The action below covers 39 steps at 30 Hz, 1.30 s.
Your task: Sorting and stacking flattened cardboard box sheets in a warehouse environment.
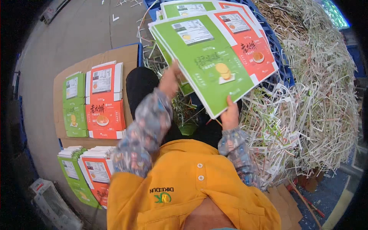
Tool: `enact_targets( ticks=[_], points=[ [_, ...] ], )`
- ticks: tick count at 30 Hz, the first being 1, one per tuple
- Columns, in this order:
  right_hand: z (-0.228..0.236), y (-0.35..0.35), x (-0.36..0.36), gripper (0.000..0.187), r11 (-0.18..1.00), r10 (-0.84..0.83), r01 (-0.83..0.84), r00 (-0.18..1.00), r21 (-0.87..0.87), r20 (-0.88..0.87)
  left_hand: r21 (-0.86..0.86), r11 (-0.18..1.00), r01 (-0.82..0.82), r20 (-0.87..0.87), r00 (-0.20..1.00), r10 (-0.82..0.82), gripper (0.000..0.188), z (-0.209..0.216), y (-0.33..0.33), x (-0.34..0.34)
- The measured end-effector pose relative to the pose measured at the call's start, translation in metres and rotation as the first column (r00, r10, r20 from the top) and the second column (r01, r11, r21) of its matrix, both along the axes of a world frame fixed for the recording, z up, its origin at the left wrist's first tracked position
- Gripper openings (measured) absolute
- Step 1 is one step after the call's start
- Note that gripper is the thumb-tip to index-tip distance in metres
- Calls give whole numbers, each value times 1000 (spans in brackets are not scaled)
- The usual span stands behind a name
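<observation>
A thick stack of printed cardboard sheets [209,57], green on one side and red on the other, is tilted in front of me. My left hand [170,79], a little blurred, is closed on the stack's left edge. Near its lower corner, my right hand [230,115] grips it with the thumb on top. Behind it, more green and red sheets [188,8] lie on a blue plastic crate [283,57]. Both forearms wear patterned sleeves.
To my left, stacks of green sheets [74,103] and red sheets [102,115] sit on a brown cardboard-topped platform [59,103]. A big heap of paper strips [303,111] spreads along the right. Sticks [306,203] and cardboard [285,205] lie at lower right. A grey block-like object [55,205] stands lower left.
</observation>
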State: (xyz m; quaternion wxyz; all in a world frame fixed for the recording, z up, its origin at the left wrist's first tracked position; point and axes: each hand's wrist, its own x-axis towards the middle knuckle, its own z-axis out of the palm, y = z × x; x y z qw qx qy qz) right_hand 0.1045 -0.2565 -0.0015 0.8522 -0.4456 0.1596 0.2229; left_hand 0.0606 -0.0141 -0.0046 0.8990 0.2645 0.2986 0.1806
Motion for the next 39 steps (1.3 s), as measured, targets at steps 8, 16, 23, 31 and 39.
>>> enact_targets(
  ticks=[8,16,23,31,39],
  points=[
    [-14,63,-18,28,996,-49,52,998,-76,43,-130,991,-19,-159,987,-2,29,-22,-82,-8],
    [-7,25,7,26,985,161,-161,987,-57,1,-131,990,59,-125,989,-76,32,-22,-73,-18],
    [-2,12,13,27,974,227,-225,968,-36,105,-213,971,106,-129,982,-136,31,5,-82,-20],
    [22,12,11,20,931,129,-166,983,326,132,-125,992,33,-54,998,-40,31,46,-74,-12],
    [52,25,3,23,853,68,-13,994,521,-87,-209,973,97,49,995,-88,35,48,-60,-9]
  ],
)
